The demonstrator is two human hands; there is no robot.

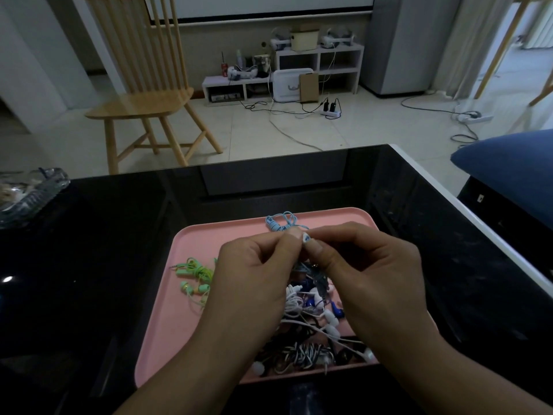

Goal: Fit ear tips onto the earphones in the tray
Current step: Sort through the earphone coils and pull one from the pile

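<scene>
Between pinching hands, small white earbud (305, 237)

On the table (119, 235): tray (191, 310) near the front edge, dish (27, 193) at far left. In the tray: one earphone bundle (194, 271) left, another (281, 223) at the back, tangled pile (311, 330) front right. Behind the table, chair (143, 85) left, shelf (299, 64) beyond.

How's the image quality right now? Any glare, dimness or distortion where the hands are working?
Head view: dim overall; glossy black table mirrors the room, with one glare spot at far left; wide-angle bending toward the edges; left hand and right hand pinch a small earbud, slightly soft, above the pink tray.
</scene>
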